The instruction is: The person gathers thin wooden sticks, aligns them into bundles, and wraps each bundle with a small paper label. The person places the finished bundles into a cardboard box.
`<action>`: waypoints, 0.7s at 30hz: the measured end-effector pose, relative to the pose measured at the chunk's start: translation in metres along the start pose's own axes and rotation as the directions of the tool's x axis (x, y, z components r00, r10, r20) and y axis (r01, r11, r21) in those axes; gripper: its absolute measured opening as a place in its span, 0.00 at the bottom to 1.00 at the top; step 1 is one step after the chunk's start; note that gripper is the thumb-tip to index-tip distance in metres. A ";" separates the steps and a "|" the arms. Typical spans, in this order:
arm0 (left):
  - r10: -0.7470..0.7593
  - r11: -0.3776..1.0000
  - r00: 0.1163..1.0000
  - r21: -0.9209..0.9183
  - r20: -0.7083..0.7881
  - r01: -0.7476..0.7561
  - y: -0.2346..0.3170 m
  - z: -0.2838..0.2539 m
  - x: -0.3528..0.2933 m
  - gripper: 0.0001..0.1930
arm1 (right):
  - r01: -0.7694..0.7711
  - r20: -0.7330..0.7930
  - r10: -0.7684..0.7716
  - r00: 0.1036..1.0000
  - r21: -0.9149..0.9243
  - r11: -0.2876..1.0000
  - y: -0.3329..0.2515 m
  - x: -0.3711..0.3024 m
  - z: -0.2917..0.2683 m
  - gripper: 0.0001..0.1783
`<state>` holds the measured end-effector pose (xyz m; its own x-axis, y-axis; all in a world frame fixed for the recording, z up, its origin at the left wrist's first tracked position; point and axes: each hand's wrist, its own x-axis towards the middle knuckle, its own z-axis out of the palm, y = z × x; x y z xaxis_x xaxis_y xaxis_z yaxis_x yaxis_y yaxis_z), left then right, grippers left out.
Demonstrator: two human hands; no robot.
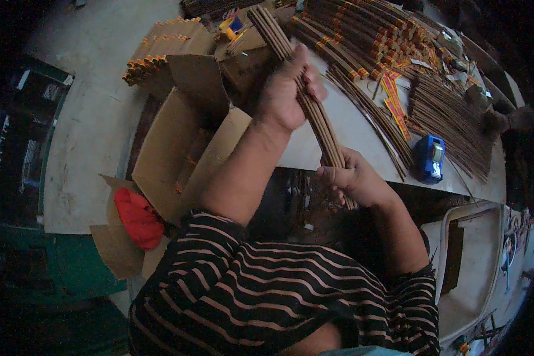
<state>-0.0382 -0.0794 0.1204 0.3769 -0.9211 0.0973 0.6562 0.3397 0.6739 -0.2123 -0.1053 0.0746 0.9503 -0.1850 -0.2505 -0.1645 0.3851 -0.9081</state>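
A bundle of brown incense sticks (321, 121) slants in front of me, held in both hands over the front of the table. My left hand (288, 89) is closed round its upper part, and the far ends stick out above the fist. Lower down, my right hand (356, 176) wraps the near end, with the tips showing below it. On the table beside the bundle lie a thin row of loose sticks (371, 115) and red and yellow paper strips (396, 107). A blue tape dispenser (428, 159) stands at the table's front edge, right of my right hand.
Banded bundles (362, 32) are piled at the back of the table (296, 151), and loose sticks (451, 121) spread at the right. An open cardboard box (160, 148) with a red cloth (137, 219) stands left. More bundles (166, 44) lie behind it. A pale plastic tub (474, 261) sits lower right.
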 end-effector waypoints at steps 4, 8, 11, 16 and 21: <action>-0.011 1.000 0.998 0.001 -0.055 0.011 -0.013 -0.005 -0.013 0.14 | -0.062 0.024 0.064 0.998 -0.078 0.995 -0.001 0.002 -0.005 0.18; 0.093 0.994 0.987 0.073 -0.131 -0.084 -0.010 -0.008 -0.017 0.15 | 0.328 -0.212 -0.444 0.871 -0.422 0.845 0.013 0.011 -0.006 0.19; 0.141 0.984 0.982 0.124 -0.126 -0.125 -0.017 -0.013 -0.020 0.16 | 0.389 -0.242 -0.689 0.683 -0.678 0.623 0.009 0.014 -0.008 0.15; 0.197 0.969 0.976 0.166 -0.092 -0.180 -0.033 -0.030 -0.019 0.17 | 0.208 -0.348 -0.570 0.744 -0.690 0.693 0.014 0.024 -0.004 0.09; 0.199 0.966 0.976 0.181 -0.083 -0.182 -0.039 -0.037 -0.018 0.18 | 0.131 -0.359 -0.545 0.758 -0.734 0.666 0.017 0.029 -0.008 0.09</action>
<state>-0.0462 -0.0686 0.0652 0.5527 -0.8161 0.1689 0.4472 0.4614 0.7663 -0.1897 -0.1115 0.0492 0.7151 -0.6743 0.1842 -0.1795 -0.4318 -0.8839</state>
